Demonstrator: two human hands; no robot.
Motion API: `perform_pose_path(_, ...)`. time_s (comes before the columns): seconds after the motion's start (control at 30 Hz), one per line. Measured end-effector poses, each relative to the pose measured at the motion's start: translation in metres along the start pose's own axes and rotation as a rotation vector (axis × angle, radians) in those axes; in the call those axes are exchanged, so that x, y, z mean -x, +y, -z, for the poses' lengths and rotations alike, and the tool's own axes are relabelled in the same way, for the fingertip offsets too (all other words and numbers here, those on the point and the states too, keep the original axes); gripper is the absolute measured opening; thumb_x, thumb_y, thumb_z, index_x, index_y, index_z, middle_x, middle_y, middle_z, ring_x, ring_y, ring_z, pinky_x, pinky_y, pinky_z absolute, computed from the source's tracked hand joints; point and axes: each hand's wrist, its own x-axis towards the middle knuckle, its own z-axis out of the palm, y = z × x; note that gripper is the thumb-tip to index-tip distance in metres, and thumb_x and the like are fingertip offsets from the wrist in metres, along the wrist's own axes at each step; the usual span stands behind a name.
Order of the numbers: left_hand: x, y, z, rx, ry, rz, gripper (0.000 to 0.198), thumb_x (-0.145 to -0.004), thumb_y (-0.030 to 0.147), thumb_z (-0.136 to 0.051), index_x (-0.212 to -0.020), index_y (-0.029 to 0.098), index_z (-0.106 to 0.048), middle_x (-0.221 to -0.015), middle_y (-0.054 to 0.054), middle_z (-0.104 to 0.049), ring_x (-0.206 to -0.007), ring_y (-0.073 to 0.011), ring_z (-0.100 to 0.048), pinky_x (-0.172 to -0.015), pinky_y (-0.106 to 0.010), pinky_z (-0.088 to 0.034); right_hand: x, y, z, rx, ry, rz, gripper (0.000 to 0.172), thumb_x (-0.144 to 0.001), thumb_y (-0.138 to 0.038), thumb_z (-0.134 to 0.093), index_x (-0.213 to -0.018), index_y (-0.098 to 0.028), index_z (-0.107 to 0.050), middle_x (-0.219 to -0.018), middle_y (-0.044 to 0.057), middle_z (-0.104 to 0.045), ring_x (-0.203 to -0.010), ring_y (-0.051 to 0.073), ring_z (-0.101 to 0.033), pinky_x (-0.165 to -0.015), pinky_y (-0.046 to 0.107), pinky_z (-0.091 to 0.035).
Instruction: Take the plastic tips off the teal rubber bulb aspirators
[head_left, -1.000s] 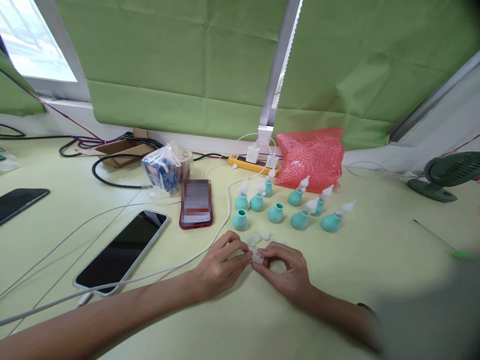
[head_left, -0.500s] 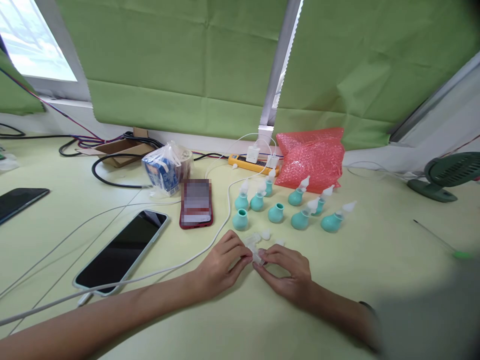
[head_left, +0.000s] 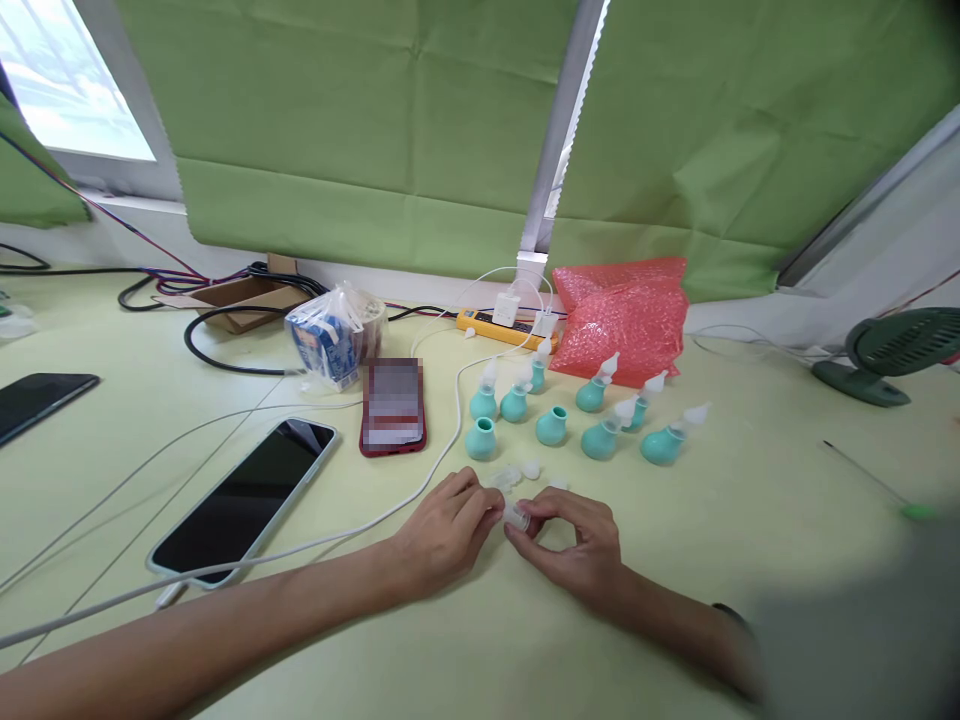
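Observation:
A short translucent plastic tube [head_left: 516, 516] is pinched between the thumb and fingers of my right hand [head_left: 581, 545]. My left hand [head_left: 454, 525] is closed beside the tube's left end, its fingertips together; what they hold, if anything, is hidden. Just beyond the fingers lie a clear plastic piece [head_left: 506, 478] and a white soft tip [head_left: 531, 469]. Another white tip [head_left: 559, 484] shows partly behind my right hand. Farther back stand several turquoise squeeze bulbs with white nozzles [head_left: 600, 440], like nasal aspirators. Two bulbs, a left one [head_left: 481, 440] and a middle one [head_left: 552, 427], have open necks without nozzles.
A white cable [head_left: 420, 490] runs across the table past my left forearm. Left of it lie a red-cased phone [head_left: 392, 405] and a larger phone [head_left: 244, 500]. A yellow power strip [head_left: 480, 325] and a pink bubble-wrap bag [head_left: 622, 320] are at the back. A green fan [head_left: 900, 345] stands right.
My left fingertips have drawn slightly up and away from the tube. The tube in my right fingers now shows its round end more. The bulbs and loose parts stay in place.

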Motion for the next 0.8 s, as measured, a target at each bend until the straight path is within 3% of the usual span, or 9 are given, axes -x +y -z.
perform_pose_path(0.07, 0.0002, -0.0008, 0.0019, 0.035, -0.003, 0.049, 0.009, -0.083, 0.009, -0.04, -0.09, 0.012, -0.046, -0.071, -0.005, -0.054, -0.065, -0.0149, -0.039, -0.057, -0.027, -0.04, 0.0003, 0.0012, 0.0002, 0.002, -0.006, 0.009, 0.019, -0.062, -0.009, -0.064, -0.074, -0.019, -0.053, -0.056, -0.002, -0.059, -0.045, 0.01, -0.053, -0.047, 0.022, -0.046)
perform_pose_path(0.2, 0.0009, -0.0025, 0.0039, 0.028, -0.047, 0.06, 0.026, -0.08, 0.018, -0.05, -0.105, 0.012, -0.047, -0.08, -0.008, -0.053, -0.072, -0.017, -0.041, -0.064, -0.033, -0.042, 0.0004, 0.0034, 0.0006, 0.019, -0.022, 0.049, 0.019, -0.063, -0.009, -0.064, -0.075, -0.019, -0.054, -0.056, -0.002, -0.058, -0.046, 0.009, -0.052, -0.045, 0.021, -0.044)
perform_pose_path(0.4, 0.0016, -0.0026, 0.0006, -0.005, 0.098, -0.067, 0.011, -0.076, 0.007, -0.052, -0.085, 0.012, -0.055, -0.071, -0.006, -0.054, -0.066, -0.0146, -0.038, -0.056, -0.028, -0.04, -0.0009, 0.001, 0.0013, 0.03, -0.039, 0.034, 0.014, -0.065, -0.012, -0.062, -0.073, -0.019, -0.054, -0.054, -0.003, -0.057, -0.042, 0.008, -0.051, -0.044, 0.02, -0.044)
perform_pose_path(0.6, 0.0008, -0.0006, 0.0009, 0.1, 0.108, -0.091, 0.011, -0.077, 0.004, -0.05, -0.085, 0.013, -0.05, -0.071, -0.006, -0.055, -0.066, -0.0143, -0.04, -0.059, -0.029, -0.041, -0.0026, -0.0047, 0.0009, 0.03, 0.025, 0.037, 0.019, -0.062, -0.01, -0.062, -0.075, -0.02, -0.052, -0.049, -0.005, -0.052, -0.04, 0.008, -0.048, -0.042, 0.02, -0.042)
perform_pose_path(0.67, 0.0007, -0.0015, 0.0022, 0.149, 0.139, -0.006, 0.011, -0.079, 0.005, -0.046, -0.085, 0.013, -0.049, -0.072, -0.005, -0.055, -0.067, -0.0141, -0.041, -0.06, -0.028, -0.041, -0.0041, -0.0041, 0.0012, 0.025, 0.043, 0.018, 0.018, -0.062, -0.01, -0.061, -0.074, -0.02, -0.052, -0.049, -0.005, -0.051, -0.039, 0.008, -0.047, -0.041, 0.02, -0.041)
perform_pose_path(0.8, -0.0012, -0.0068, 0.0043, 0.177, 0.164, 0.313, 0.009, -0.083, 0.011, -0.043, -0.082, 0.014, -0.051, -0.071, -0.004, -0.054, -0.07, -0.014, -0.044, -0.061, -0.026, -0.041, -0.007, -0.0001, 0.0044, -0.003, 0.048, -0.066, 0.016, -0.062, -0.009, -0.061, -0.071, -0.019, -0.052, -0.048, -0.006, -0.046, -0.039, 0.007, -0.043, -0.041, 0.021, -0.039)
